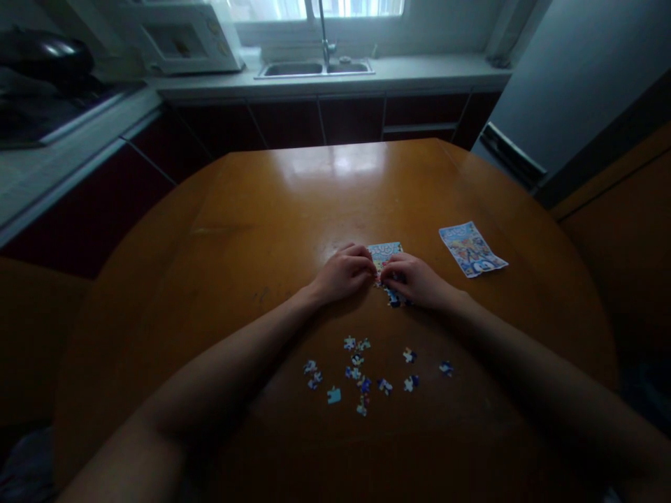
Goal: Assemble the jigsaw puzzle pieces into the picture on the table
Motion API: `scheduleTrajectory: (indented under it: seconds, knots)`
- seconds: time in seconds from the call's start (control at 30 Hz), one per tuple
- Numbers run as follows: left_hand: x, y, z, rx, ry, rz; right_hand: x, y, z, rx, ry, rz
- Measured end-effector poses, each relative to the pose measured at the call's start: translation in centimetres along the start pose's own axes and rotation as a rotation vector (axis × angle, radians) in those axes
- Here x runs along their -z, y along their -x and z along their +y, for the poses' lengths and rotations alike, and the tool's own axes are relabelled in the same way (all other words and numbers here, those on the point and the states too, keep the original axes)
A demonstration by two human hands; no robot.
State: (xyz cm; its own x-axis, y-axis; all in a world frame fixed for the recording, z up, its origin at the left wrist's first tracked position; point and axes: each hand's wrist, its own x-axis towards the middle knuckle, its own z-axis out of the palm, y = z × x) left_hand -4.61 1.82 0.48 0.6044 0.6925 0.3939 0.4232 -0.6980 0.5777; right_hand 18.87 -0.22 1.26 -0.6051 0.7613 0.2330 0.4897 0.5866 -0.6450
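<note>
A partly assembled jigsaw puzzle [385, 249] lies on the table, its middle and lower part largely covered by my fingers. At its left edge, my left hand [347, 271] is closed, fingertips pressed together on the puzzle's border. My right hand [412, 278] bends over the right side with thumb and fingers in a pinch on a small puzzle piece, mostly hidden. Dark blue joined pieces [394, 298] show below the right hand. Nearer to me lie several loose puzzle pieces, among them a plain light-blue one [334, 396] and a blue-and-white one [446, 368].
A creased picture sheet [472, 249] lies to the right on the wooden table [251, 202]. Beyond the table are a counter with a double sink [293, 68], a microwave [183, 38] and a stove [47, 115]. A fridge [576, 77] stands at the right.
</note>
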Motion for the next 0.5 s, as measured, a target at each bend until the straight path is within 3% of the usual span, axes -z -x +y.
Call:
scheduleTrajectory:
  seconds: [0.5]
  knots:
    - [0.38, 0.15, 0.48, -0.073, -0.006, -0.095, -0.40, 0.59, 0.51, 0.080, 0.040, 0.054]
